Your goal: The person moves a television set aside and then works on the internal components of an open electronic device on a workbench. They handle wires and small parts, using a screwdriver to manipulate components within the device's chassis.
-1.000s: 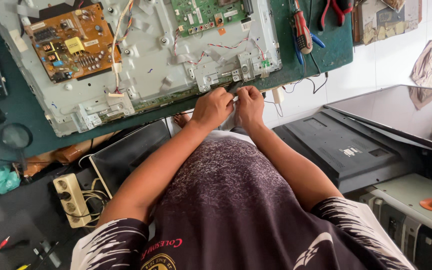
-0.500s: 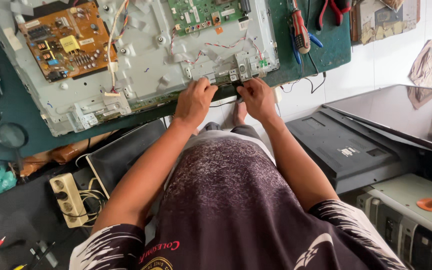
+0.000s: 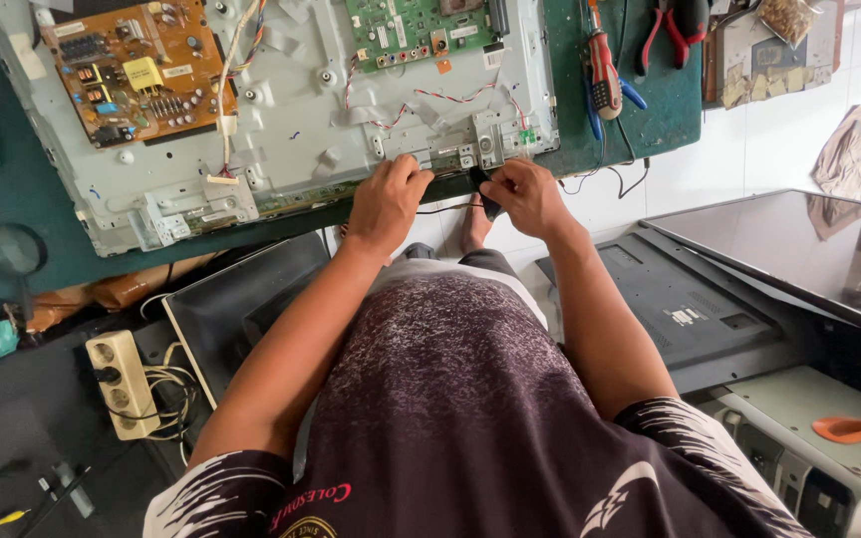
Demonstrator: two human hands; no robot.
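Both hands work at the near edge of the opened television chassis (image 3: 281, 149) lying on the green bench mat (image 3: 650, 120): the left hand (image 3: 389, 202) grips the panel's lower rim with curled fingers, while the right hand (image 3: 528, 196) pinches a small black part (image 3: 484, 195) just below the metal bracket, fingers closed on it. Forearms reach straight forward, elbows bent beside the torso. Compared with a second ago, the hands have spread apart along the edge and moved onto it.

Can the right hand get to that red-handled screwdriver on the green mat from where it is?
Probably yes: the right hand is at the panel's near edge, and the red-handled screwdriver lies just beyond it on the green mat, uncovered.
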